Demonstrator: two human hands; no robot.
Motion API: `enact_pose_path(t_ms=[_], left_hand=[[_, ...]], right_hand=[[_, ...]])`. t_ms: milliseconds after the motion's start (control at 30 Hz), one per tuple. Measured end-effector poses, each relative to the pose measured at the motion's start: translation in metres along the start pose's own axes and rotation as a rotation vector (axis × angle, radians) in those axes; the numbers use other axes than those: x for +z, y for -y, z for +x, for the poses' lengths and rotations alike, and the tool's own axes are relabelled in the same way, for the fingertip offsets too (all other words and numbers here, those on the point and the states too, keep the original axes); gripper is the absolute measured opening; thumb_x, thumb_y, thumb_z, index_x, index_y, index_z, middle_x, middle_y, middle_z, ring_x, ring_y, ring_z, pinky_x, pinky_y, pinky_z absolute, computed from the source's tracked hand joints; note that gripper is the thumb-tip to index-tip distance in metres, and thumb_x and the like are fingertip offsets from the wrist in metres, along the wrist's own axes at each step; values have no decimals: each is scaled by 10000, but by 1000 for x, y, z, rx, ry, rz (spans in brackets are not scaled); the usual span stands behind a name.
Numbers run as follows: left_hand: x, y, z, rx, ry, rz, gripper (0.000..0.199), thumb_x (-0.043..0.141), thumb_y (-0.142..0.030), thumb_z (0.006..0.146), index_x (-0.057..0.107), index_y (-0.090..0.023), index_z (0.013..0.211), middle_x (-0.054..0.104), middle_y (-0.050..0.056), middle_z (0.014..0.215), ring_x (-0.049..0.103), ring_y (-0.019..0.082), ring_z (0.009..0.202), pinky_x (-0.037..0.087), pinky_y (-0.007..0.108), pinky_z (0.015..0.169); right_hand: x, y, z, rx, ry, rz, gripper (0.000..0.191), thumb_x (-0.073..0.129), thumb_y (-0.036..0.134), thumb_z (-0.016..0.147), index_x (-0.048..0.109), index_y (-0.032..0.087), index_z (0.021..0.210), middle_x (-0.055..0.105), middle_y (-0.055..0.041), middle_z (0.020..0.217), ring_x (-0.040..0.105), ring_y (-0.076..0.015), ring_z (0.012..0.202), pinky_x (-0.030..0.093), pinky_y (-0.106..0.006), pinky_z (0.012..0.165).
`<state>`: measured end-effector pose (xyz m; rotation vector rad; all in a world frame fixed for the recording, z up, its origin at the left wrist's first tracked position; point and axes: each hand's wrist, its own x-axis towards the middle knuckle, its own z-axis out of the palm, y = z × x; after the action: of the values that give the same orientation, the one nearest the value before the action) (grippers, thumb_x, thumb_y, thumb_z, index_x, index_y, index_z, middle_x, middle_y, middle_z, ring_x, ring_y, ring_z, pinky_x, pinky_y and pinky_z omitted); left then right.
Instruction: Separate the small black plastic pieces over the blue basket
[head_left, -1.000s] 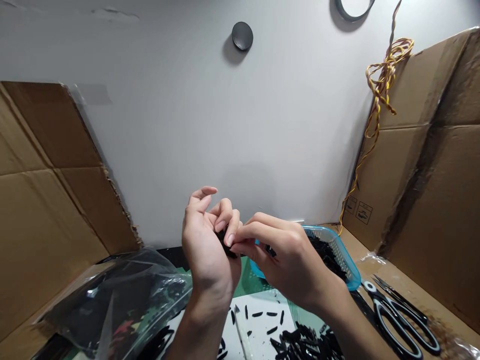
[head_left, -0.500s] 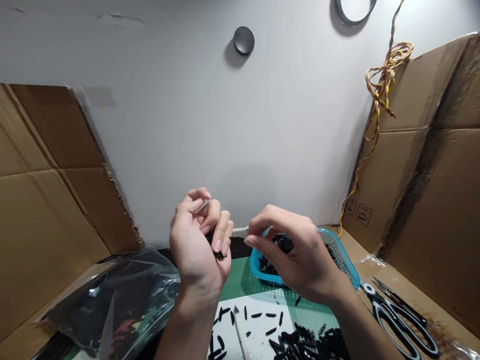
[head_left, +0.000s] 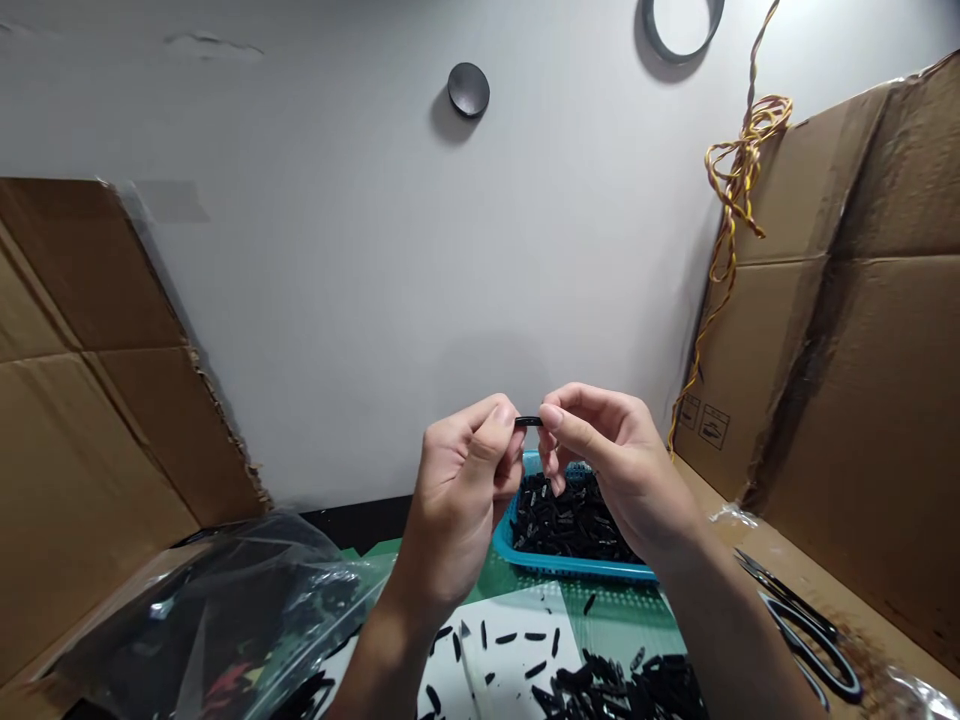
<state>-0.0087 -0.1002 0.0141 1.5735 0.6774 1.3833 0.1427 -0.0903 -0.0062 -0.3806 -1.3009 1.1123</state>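
Observation:
Between my two hands a small, slim, glossy black piece (head_left: 528, 421) is held level. My left hand (head_left: 461, 490) is closed, with thumb and fingers pinching the piece's left end. Any other pieces inside its curled fingers are hidden. My right hand (head_left: 619, 455) pinches the right end between thumb and fingertip, with its other fingers loosely bent. Behind and below the hands, a blue basket (head_left: 570, 568) holds many similar black pieces (head_left: 559, 515). More lie spread on a white sheet (head_left: 517, 610), with a heap (head_left: 622, 690) at its right.
A white pen-like tool (head_left: 472, 665) with a dark tip lies on the sheet over a green mat (head_left: 622, 625). Scissors (head_left: 814, 640) and a slim metal tool (head_left: 784, 592) are at right. A clear plastic bag (head_left: 217, 610) is at left. Cardboard walls (head_left: 885, 400) flank both sides.
My hands have come together, the left turning over and moving right. The black piece now shows between their fingertips. The camera view has shifted slightly.

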Motion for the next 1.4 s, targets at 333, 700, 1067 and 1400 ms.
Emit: enact_pose_path(t_ms=[333,700,1067,1400], left_hand=[[-3,5,4,41,-78,104,495,579,-457,1055,396,-219,661,286,-70,567,214,67,439,147,201,363],[2,3,2,158,-73,292,496,566,-354,1065,419,-203,616,339,-48,571,268,92,509,223,242,457],[4,4,2,189,-134,359,477,556,-352,1069,428,-210,633,355,-38,591,292,109,535,241,258,478],[3,5,4,163,-162,353,483,553,-354,1062,420,-215,619,349,-45,569,278,103,509,242,261,466]], right_hand=[[-4,9,-4,-56,-25,-269,122,859,290,892,773,204,895,681,9,754,654,-138,668,540,-251,544],[-3,15,-5,-26,-24,-434,145,871,247,845,735,196,849,700,9,742,644,-143,673,521,-285,607],[-9,16,-4,-38,-14,-355,156,850,349,899,812,198,894,735,-8,732,674,-146,635,559,-274,565],[-8,13,-5,-99,-35,-429,150,781,242,960,813,225,1106,785,-23,930,741,-153,681,585,-289,579]])
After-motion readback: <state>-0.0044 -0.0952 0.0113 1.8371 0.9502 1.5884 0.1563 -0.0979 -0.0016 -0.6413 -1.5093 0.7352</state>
